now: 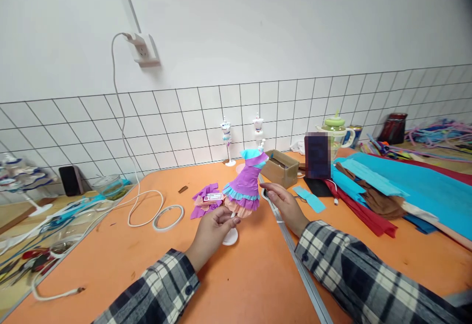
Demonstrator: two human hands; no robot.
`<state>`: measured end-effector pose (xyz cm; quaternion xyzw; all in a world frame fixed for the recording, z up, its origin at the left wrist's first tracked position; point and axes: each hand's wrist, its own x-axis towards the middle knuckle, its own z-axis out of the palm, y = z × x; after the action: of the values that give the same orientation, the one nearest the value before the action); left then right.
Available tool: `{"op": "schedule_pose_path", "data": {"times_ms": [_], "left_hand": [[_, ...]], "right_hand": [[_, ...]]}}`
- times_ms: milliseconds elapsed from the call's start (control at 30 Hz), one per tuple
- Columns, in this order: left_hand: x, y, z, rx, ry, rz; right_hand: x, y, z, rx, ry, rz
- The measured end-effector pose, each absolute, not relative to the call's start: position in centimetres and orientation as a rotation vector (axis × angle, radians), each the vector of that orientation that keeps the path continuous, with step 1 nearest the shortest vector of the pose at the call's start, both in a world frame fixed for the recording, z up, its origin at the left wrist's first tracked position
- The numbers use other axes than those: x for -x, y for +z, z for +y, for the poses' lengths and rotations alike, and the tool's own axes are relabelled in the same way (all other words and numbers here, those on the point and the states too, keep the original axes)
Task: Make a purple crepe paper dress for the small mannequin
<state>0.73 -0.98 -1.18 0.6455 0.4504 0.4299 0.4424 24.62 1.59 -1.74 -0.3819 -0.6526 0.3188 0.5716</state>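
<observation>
One hand (211, 230) gripping stand (231, 237) (L), R (286, 207) fwd

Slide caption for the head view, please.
Left hand holds a small purple and blue ruffled dress by its white stand, right hand beside it.

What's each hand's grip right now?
Left hand: closed, holding the white stand below the purple dress.
Right hand: partly curled beside the dress; can't tell whether it holds anything.

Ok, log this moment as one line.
left hand: holding stand | right hand: beside dress, contact unclear | dress: tilted | tape roll: on table
</observation>
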Motion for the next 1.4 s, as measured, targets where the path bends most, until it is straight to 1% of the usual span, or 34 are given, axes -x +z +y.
{"op": "schedule_pose_path", "data": {"times_ms": [167, 367, 533, 667, 1000, 1133, 1233, 1400], "left_hand": [[-0.9, -1.3, -1.3, -1.622, 0.967, 1.105], [-1.0, -1.1, -1.5, -1.578, 0.937, 1.112], [-1.1, -1.0, -1.4, -1.568, 0.932, 1.102], [-1.1, -1.1, -1.3, -1.550, 0.942, 1.073], [-1.2, -1.0, -1.5, -1.533, 0.941, 1.042], [-1.4, -0.9, -1.7, -1.425, 1.018, 1.028], [-1.3, -0.8, -1.5, -1.377, 1.132, 1.045], [-1.1, -0.5, -1.1, -1.264, 1.288, 1.068]], "right_hand": [[-24.0, -1.1, 1.3, 0.742, 0.803, -1.529], [-23.8, -1.2, 1.3, 0.790, 0.787, -1.460], [-23.7, -1.4, 1.4, 0.789, 0.899, -1.455], [-23.8, -1.4, 1.2, 0.778, 0.923, -1.462], [-23.5, -1.1, 1.1, 0.814, 0.833, -1.459], [-23.7, -0.9, 0.9, 0.773, 0.845, -1.454], [-23.9, -1.2, 1.0, 0.859, 0.833, -1.451], [-23.5, -2.0, 0.9, 1.062, 0.765, -1.798]]}}
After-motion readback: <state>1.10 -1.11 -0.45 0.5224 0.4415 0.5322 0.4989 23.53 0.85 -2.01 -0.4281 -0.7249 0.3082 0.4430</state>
